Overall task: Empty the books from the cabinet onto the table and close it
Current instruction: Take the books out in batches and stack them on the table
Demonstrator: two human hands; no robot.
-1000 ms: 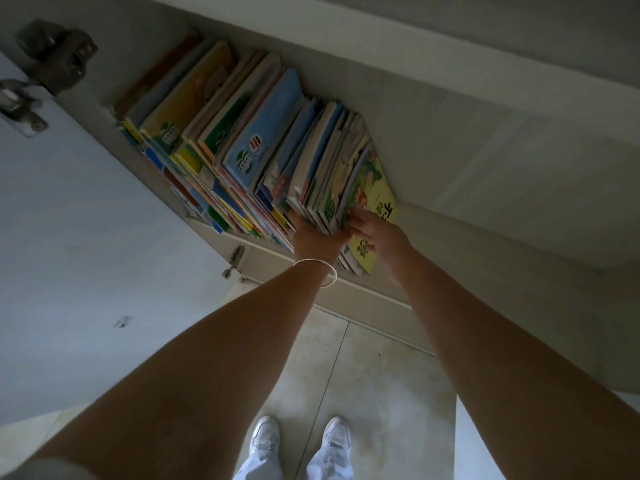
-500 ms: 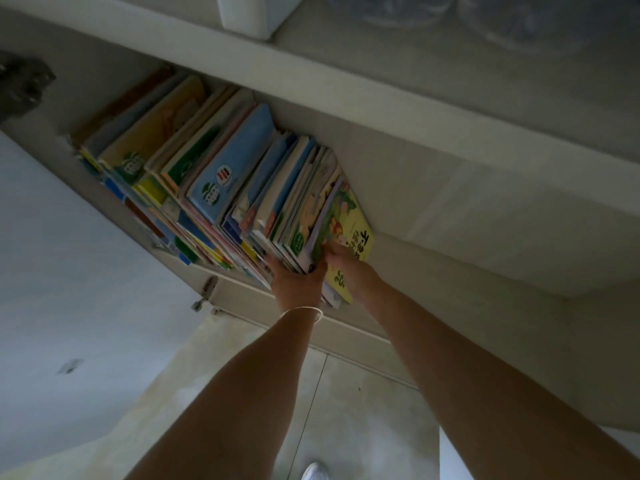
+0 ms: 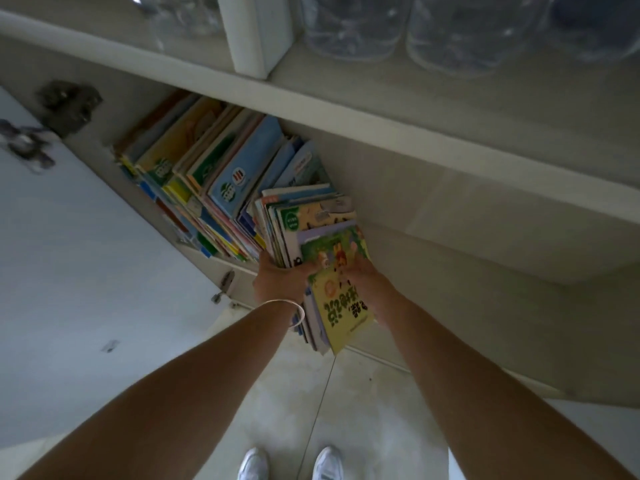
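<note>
At the bottom centre of the frame, two white shoes stand on a pale tiled floor. Two bare forearms reach up from the lower corners toward the middle of the frame. The left hand, with a thin silver bangle on its wrist, and the right hand meet there, each grip clamped on one side of a bundle of books. The bundle is tipped out past the front edge of the cabinet shelf, its lower end hanging over the floor. Its top cover is yellow and green with cartoon animals. Just left of the bundle, in the centre left of the frame, the remaining books stand leaning in a row inside the cabinet. The open cabinet door fills the left side, with metal hinges at the upper left. Farther up, along the top of the frame, a higher shelf carries a white box and several clear plastic containers.
</note>
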